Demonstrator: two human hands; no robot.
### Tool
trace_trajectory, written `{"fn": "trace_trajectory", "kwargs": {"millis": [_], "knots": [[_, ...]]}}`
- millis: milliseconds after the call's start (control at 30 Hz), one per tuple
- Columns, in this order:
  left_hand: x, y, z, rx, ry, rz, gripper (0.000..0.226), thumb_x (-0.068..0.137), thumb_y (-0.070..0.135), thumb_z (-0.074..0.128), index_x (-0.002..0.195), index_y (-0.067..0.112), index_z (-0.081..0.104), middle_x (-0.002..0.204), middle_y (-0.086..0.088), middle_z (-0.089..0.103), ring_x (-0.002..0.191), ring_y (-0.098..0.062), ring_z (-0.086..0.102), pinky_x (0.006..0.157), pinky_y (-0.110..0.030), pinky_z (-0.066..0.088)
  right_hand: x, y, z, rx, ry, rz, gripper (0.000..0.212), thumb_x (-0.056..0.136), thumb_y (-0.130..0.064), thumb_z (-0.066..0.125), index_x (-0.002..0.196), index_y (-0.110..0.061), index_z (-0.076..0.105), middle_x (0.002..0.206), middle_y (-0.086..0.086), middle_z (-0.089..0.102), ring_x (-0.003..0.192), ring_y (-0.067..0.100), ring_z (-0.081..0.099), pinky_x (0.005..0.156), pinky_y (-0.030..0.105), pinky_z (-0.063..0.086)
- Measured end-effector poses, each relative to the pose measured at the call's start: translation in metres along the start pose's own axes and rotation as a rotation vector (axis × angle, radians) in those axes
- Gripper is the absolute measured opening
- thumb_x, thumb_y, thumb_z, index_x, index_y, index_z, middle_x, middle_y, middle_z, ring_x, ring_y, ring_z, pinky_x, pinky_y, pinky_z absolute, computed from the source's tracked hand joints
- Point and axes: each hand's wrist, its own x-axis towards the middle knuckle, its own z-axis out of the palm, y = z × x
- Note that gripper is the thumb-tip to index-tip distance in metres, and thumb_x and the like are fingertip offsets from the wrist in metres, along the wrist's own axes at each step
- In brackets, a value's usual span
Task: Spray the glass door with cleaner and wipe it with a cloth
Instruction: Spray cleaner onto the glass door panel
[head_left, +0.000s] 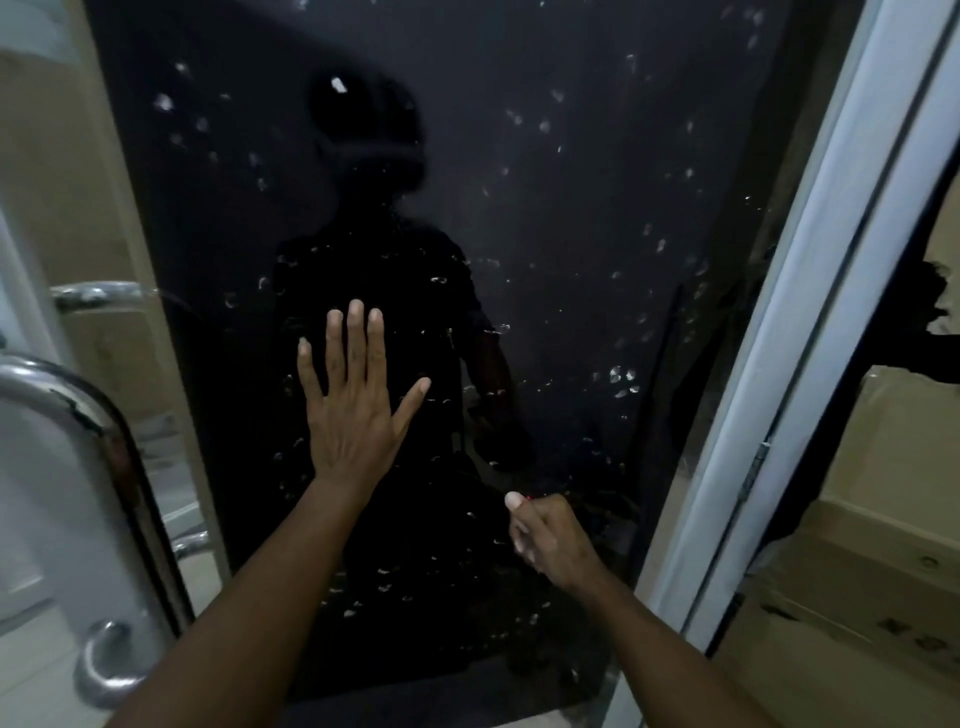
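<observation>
At lower left of frame, a curved metal door handle. Just right of centre, left hand flat on the glass door, fingers spread, holding nothing. Lower right, right hand fisted; contents indiscernible. Beyond, dark droplet-speckled glass.

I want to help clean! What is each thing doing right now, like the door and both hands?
glass door: dark, dotted with droplets, not wiped.
left hand: open, flat against the glass.
right hand: closed in a fist; something red peeks out, too hidden to name.
door handle: shiny metal, untouched.
</observation>
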Motion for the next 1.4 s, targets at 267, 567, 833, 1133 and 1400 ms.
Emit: {"fn": "trace_trajectory", "kwargs": {"millis": [267, 567, 833, 1133, 1400], "knots": [[-0.016, -0.037, -0.005, 0.013, -0.018, -0.036, 0.085, 0.105, 0.066, 0.024, 0.164, 0.011, -0.004, 0.171, -0.009, -0.009, 0.158, -0.026, -0.006, 0.128, -0.057, 0.002, 0.016, -0.023, 0.039, -0.11, -0.204, -0.11, 0.086, 0.095, -0.075, 0.045, 0.05, -0.002, 0.044, 0.045, 0.001, 0.044, 0.043, 0.016, 0.04, 0.052, 0.034, 0.034], [-0.033, -0.071, -0.01, -0.05, 0.008, -0.125, 0.079, 0.108, 0.053, 0.034, 0.163, 0.008, 0.0, 0.171, -0.019, 0.005, 0.158, -0.029, -0.004, 0.127, -0.058, 0.007, 0.023, -0.037, 0.075, -0.214, -0.352, -0.158, 0.076, 0.1, -0.067, 0.048, 0.05, -0.011, 0.041, 0.046, 0.005, 0.045, 0.042, 0.015, 0.041, 0.053, 0.025, 0.037], [-0.057, -0.078, -0.012, -0.168, -0.016, -0.229, 0.077, 0.108, 0.051, 0.036, 0.163, 0.007, 0.004, 0.171, -0.018, 0.002, 0.158, -0.027, -0.008, 0.128, -0.057, 0.008, 0.016, -0.018, 0.096, -0.383, -0.457, -0.163, 0.067, 0.103, -0.049, 0.055, 0.051, -0.011, 0.036, 0.047, -0.006, 0.036, 0.043, 0.01, 0.033, 0.05, 0.029, 0.028], [-0.099, -0.064, 0.003, -0.139, -0.126, -0.199, 0.084, 0.106, 0.051, 0.045, 0.163, 0.005, 0.003, 0.171, -0.019, -0.002, 0.158, -0.028, -0.011, 0.128, -0.058, 0.008, -0.019, 0.025, 0.089, -0.459, -0.444, -0.115, 0.073, 0.097, -0.065, 0.053, 0.059, -0.006, 0.032, 0.05, -0.002, 0.032, 0.045, 0.012, 0.033, 0.051, 0.03, 0.023], [-0.134, -0.026, 0.024, -0.156, -0.188, -0.17, 0.094, 0.104, 0.051, 0.053, 0.162, 0.01, -0.008, 0.17, -0.02, -0.003, 0.157, -0.025, -0.017, 0.129, -0.052, 0.003, -0.046, 0.063, 0.078, -0.465, -0.427, 0.02, 0.071, 0.097, -0.065, 0.052, 0.057, -0.009, 0.035, 0.05, -0.004, 0.032, 0.045, 0.01, 0.034, 0.05, 0.026, 0.023]]}}
